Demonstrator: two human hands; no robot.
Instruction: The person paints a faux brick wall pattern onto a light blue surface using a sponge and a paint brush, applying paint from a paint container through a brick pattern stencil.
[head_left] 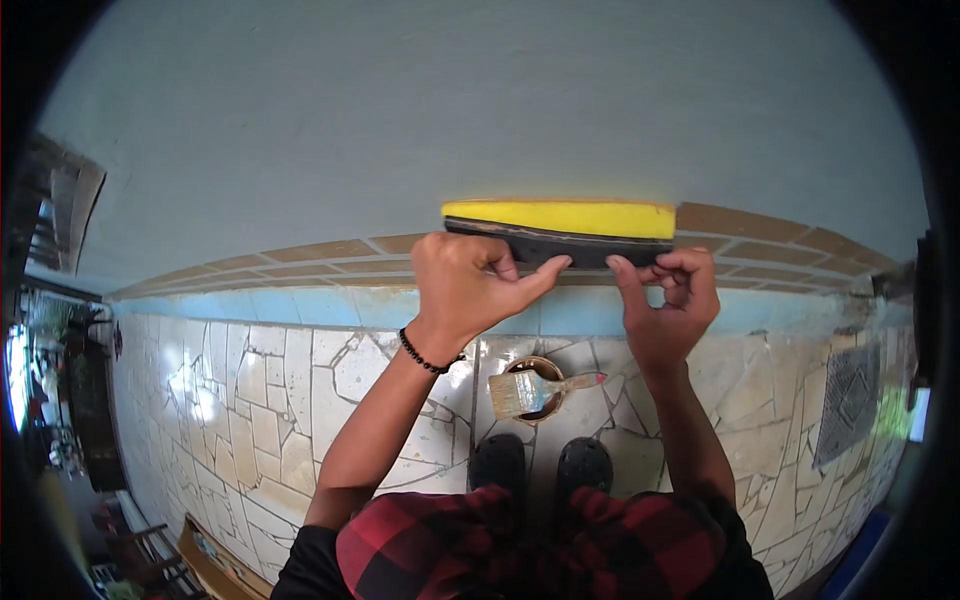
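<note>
Sponge pad (560, 222), yellow over black, frame centre, pressed against wall (400, 120) at brick strip. Your left hand (462, 290) and right hand (668, 300) both pinch its lower edge. Brush (525, 392) on tin below, on floor.

Both hands (465, 285) (668, 298) raised side by side, fingers (545, 275) seemingly pinched.

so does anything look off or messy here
Nothing looks spilled or broken. Both hands, left hand and right hand, hold a yellow sanding block level against the wall. The one loose-looking thing is the paintbrush, lying across the open tin on the cracked-tile floor.
</note>
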